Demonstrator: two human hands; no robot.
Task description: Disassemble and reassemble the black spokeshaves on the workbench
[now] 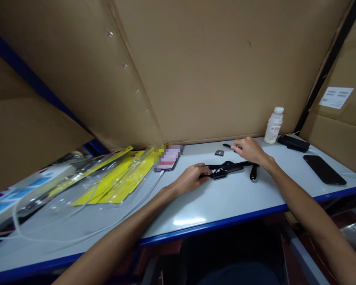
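Note:
My left hand [192, 177] is closed around one handle of a black spokeshave [220, 173], whose body lies on or just above the table. Right behind that one, another black spokeshave [228, 164] lies across the table. Farther back, my right hand [249, 151] has its fingers curled over a third black spokeshave [254, 172]; a handle shows on either side of the hand, while the middle is hidden beneath it. A small flat metal blade [219, 152] lies between my hands, touched by neither.
Yellow cards with clear plastic packaging [112, 186] cover the table's left side, beside a phone [169, 157] on a white cable [136, 206]. At right stand a plastic bottle [274, 126], a black case-like object [293, 143] and a dark phone [324, 169]. Cardboard [195, 71] walls the back.

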